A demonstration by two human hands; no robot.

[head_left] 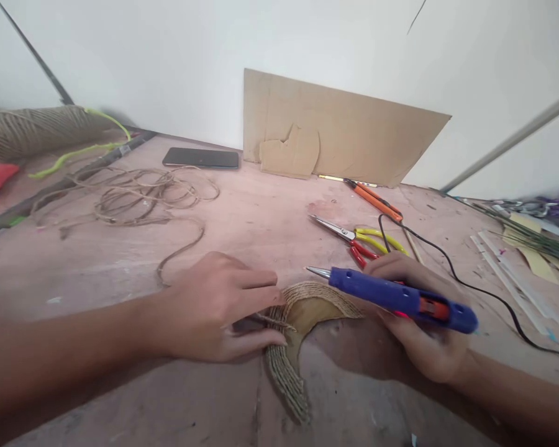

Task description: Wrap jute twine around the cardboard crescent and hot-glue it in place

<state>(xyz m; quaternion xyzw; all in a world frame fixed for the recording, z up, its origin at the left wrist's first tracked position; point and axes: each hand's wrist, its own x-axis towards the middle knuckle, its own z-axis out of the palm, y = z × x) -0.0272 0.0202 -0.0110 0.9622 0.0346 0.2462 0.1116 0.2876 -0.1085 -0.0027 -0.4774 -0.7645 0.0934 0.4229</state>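
Note:
My right hand (423, 310) is closed round a blue glue gun (377, 288), its metal nozzle pointing left above the work. On the table in front of me lies a crescent of cardboard (302, 316), its outer part covered by rows of twine (286, 379). My left hand (228, 304) pinches the twine strand at the crescent's left side, with thumb and fingers touching the wound rows. From behind that hand the strand (181, 251) runs back to a loose tangle of twine (144, 192).
A phone (200, 158) and a leaning cardboard sheet (354, 130) are at the back. Scissors-like pliers (349, 236) and an orange cutter (375, 202) lie beyond the glue gun's black cord (461, 273). A twine spool (37, 133) is far left; white strips (512, 279) lie right.

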